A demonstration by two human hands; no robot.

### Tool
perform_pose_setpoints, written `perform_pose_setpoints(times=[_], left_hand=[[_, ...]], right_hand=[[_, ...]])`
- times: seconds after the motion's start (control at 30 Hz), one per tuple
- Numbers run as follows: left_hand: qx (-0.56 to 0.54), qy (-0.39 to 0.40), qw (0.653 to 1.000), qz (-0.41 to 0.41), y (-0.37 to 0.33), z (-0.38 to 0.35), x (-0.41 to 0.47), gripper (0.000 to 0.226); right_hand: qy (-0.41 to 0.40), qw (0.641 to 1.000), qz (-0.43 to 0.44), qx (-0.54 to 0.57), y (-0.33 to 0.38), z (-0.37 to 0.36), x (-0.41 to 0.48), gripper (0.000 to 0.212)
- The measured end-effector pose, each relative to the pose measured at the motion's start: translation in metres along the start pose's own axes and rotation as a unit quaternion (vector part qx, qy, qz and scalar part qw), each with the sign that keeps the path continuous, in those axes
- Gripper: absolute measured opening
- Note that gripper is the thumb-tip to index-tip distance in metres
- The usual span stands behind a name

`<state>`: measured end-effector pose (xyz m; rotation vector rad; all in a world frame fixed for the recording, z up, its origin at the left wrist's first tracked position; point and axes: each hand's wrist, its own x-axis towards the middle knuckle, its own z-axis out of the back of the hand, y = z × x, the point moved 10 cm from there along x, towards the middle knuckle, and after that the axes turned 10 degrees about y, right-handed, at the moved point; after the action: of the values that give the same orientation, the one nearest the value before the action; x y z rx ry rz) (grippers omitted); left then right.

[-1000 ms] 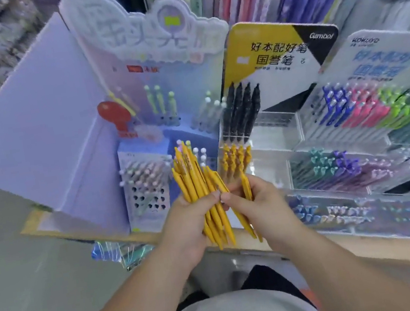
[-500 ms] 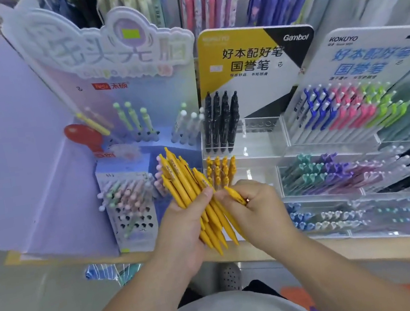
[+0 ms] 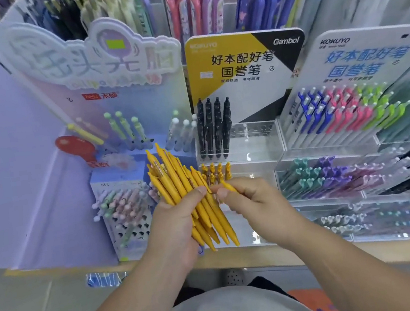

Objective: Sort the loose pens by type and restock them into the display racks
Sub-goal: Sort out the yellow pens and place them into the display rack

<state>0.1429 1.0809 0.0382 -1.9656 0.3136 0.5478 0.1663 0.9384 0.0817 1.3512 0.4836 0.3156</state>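
My left hand (image 3: 175,229) grips a fanned bundle of yellow pens (image 3: 188,192), tips pointing down toward me. Just to its right, my right hand (image 3: 253,201) pinches a single yellow pen (image 3: 228,186) between thumb and fingers, touching the bundle's edge. Behind both hands stands a clear acrylic rack (image 3: 255,145) with a yellow and black header card. Its upper tier holds black pens (image 3: 214,127); its lower tier holds several yellow pens (image 3: 215,171) standing upright.
A purple display (image 3: 100,104) with pastel pens and a perforated blue block (image 3: 125,215) stands at the left. To the right, a clear tiered rack (image 3: 358,159) holds blue, pink, green, purple and black pens. The wooden shelf edge (image 3: 240,259) runs below my hands.
The view has shifted so the racks sit more to the left and closer. My right hand has closed around one yellow pen and drawn it slightly away from the bundle.
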Motion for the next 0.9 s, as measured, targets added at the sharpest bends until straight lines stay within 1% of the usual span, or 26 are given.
perform_pose_setpoints(times=[0.03,0.13,0.2,0.23,0.33,0.4,0.53,0.6,0.7,0.77,0.8,0.9], left_hand=[[0.002,0.003,1.0,0.0,0.001,0.0,0.001,0.013],[-0.003,0.013,1.0,0.001,0.003,0.0,0.006,0.012],[-0.003,0.02,1.0,0.004,0.003,0.0,0.009,0.013],[-0.001,0.029,1.0,0.008,0.004,-0.001,0.01,0.016],[0.01,0.054,0.998,0.024,0.005,-0.008,0.01,0.04],[0.018,0.057,0.998,0.031,0.005,-0.009,0.01,0.045],[0.035,0.043,0.998,0.037,0.007,-0.005,0.011,0.031],[0.04,0.043,0.998,0.029,0.006,-0.004,0.012,0.028],[0.044,0.05,0.998,0.017,0.004,-0.006,0.012,0.024],[0.034,0.054,0.998,0.017,0.003,-0.006,0.013,0.019],[0.028,0.051,0.998,0.018,0.003,-0.004,0.013,0.018],[0.027,0.036,0.999,0.015,0.001,0.007,0.016,0.021]], right_hand=[[0.008,1.0,-0.003,0.001,0.0,-0.002,0.0,0.027],[0.021,0.998,0.009,-0.066,0.0,-0.004,0.002,0.025],[0.009,0.996,0.018,-0.081,0.002,-0.002,0.003,0.02],[-0.003,0.997,0.019,-0.075,0.003,0.001,0.003,0.016],[-0.026,0.998,0.026,-0.059,0.006,0.009,0.0,0.011],[-0.026,0.997,0.022,-0.074,0.006,0.01,0.001,0.011],[-0.015,0.994,0.015,-0.11,0.005,0.01,0.0,0.015],[-0.004,0.994,0.019,-0.109,0.007,0.008,-0.002,0.019],[0.0,0.999,-0.019,-0.042,0.001,0.013,-0.004,0.022],[-0.028,0.998,-0.048,0.003,-0.004,0.024,-0.006,0.025],[-0.056,0.997,-0.053,-0.001,-0.005,0.033,-0.008,0.026],[-0.135,0.987,-0.051,-0.067,-0.001,0.057,-0.015,0.027]])
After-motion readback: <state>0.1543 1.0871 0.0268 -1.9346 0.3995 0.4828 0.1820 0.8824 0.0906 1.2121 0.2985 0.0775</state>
